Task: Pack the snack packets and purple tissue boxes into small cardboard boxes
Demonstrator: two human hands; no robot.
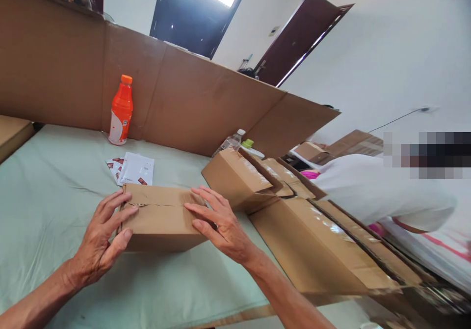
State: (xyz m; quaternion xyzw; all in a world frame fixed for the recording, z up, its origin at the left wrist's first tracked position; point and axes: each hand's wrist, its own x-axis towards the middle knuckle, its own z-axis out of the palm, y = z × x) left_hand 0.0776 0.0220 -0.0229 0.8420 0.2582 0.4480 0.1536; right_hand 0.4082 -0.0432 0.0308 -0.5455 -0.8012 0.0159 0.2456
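Note:
A small brown cardboard box [162, 216] sits on the pale green cloth in front of me, its top flaps meeting along a seam across the middle. My left hand [105, 235] touches the left end of its top, fingers spread and stretched out. On the right end lie the fingertips of my right hand [221, 221], also spread apart. Just behind the box are some white printed packets [138, 168] with small dark red pictures, partly overlapping. Whatever the box contains is hidden.
An orange drink bottle [121, 110] stands against a long cardboard wall [206, 108]. To the right are several larger cardboard boxes [312, 240], with a clear plastic bottle [231, 142] behind them. Another person in a white shirt [368, 181] leans beyond these boxes.

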